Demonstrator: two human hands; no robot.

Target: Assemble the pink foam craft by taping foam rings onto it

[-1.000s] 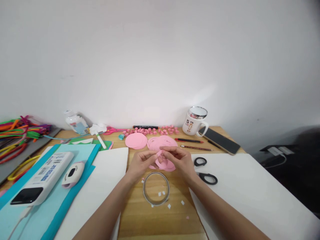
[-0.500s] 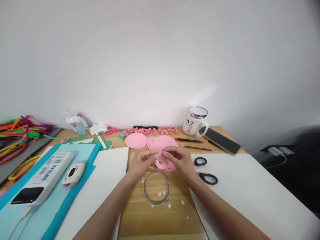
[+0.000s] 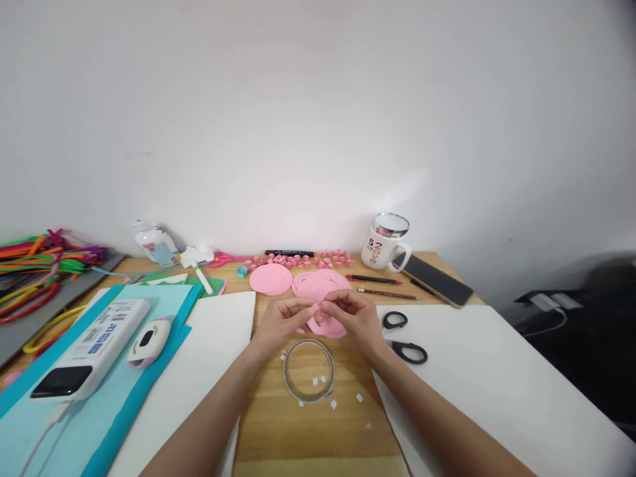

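Observation:
My left hand (image 3: 284, 322) and my right hand (image 3: 354, 318) meet over the middle of the table, fingertips pinched together on a small piece of pink paper (image 3: 321, 309). Fingers cover most of that piece, so its shape is hard to make out. Behind and beneath the hands lie overlapping pink paper circles (image 3: 322, 281), some with spiral cut lines. A second stack of pink circles (image 3: 271, 279) sits just to the left. Nearer me, a roll of tape (image 3: 309, 399) lies flat on the wood, with small white scraps (image 3: 333, 404) in and around it.
Black-handled scissors (image 3: 410, 352) rest on white paper at the right. Behind are a mug (image 3: 385, 245), a phone (image 3: 436, 279), a pencil (image 3: 387, 293) and small pink rolled pieces (image 3: 283, 261). At left, a white power bank (image 3: 92, 351) lies on blue sheets, with colourful pipe cleaners (image 3: 44, 258) beyond.
Both hands stay together at the same spot, with the fingers shifting slightly on the pink paper. The whole view has moved a little; nothing on the table has been displaced.

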